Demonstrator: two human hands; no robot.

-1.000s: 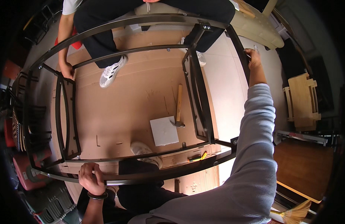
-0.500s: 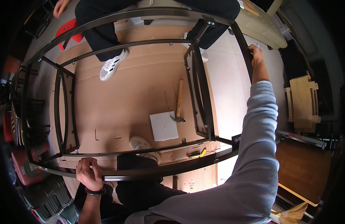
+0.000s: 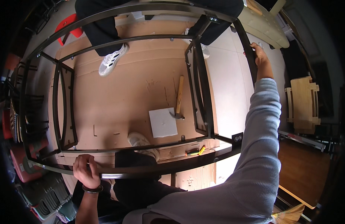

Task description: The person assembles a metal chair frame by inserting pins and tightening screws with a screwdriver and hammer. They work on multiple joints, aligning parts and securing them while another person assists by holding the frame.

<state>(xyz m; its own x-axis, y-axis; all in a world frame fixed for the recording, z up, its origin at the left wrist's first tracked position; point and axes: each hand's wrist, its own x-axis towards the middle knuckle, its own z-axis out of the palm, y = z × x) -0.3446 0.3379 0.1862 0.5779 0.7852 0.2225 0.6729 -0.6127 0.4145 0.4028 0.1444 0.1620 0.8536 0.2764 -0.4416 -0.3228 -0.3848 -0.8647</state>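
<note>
A large dark metal frame (image 3: 146, 172) with crossbars and inner uprights spans most of the view. At its near rail, toward the left, my left hand (image 3: 86, 171) is closed with the fingers wrapped over the bar. My right hand (image 3: 259, 56) reaches far out on the right and grips the frame's right end bar. Through the frame I see a wooden-handled hammer (image 3: 180, 93) lying with its head at the edge of a white square pad (image 3: 162, 123). A screwdriver with a yellow and dark handle (image 3: 196, 151) lies behind the near rail.
Flattened cardboard (image 3: 112, 100) covers the floor beneath. Another person's legs in dark trousers and white shoes (image 3: 112, 61) are at the far side. A red stool (image 3: 68, 30) is far left, a wooden stool (image 3: 302, 104) right, a brown board (image 3: 305, 168) and broom (image 3: 292, 214) lower right.
The view and frame have shifted slightly. Both my hands keep hold of the frame. The other person's hand at the upper left has gone out of view.
</note>
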